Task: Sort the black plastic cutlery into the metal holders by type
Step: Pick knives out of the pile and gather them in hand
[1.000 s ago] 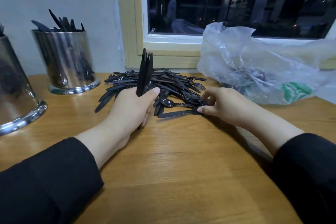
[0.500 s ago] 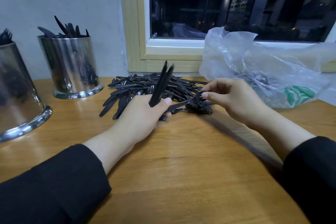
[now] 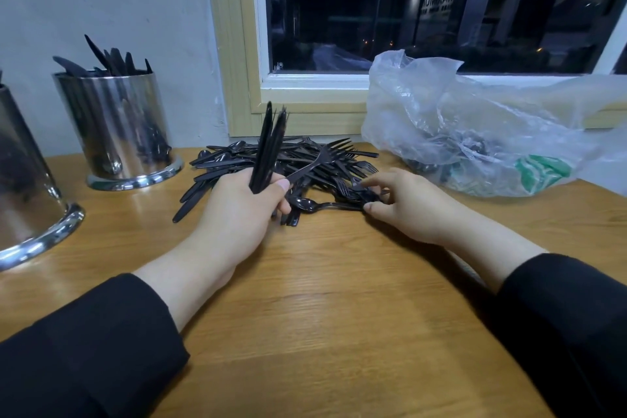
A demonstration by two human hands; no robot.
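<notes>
A bundle of forks (image 3: 268,146) is gripped upright by the left hand (image 3: 237,214). At the cutlery pile's (image 3: 305,159) near right edge, a spoon (image 3: 322,205) is pinched by the right hand (image 3: 410,207).

A wooden table (image 3: 322,332) carries everything. Far centre lies a heap of black plastic cutlery (image 3: 305,163). At far left stands a metal holder (image 3: 118,125) with black cutlery in it, and a second metal holder (image 3: 23,180) sits at the left edge. At far right rests a crumpled clear plastic bag (image 3: 475,125).
</notes>
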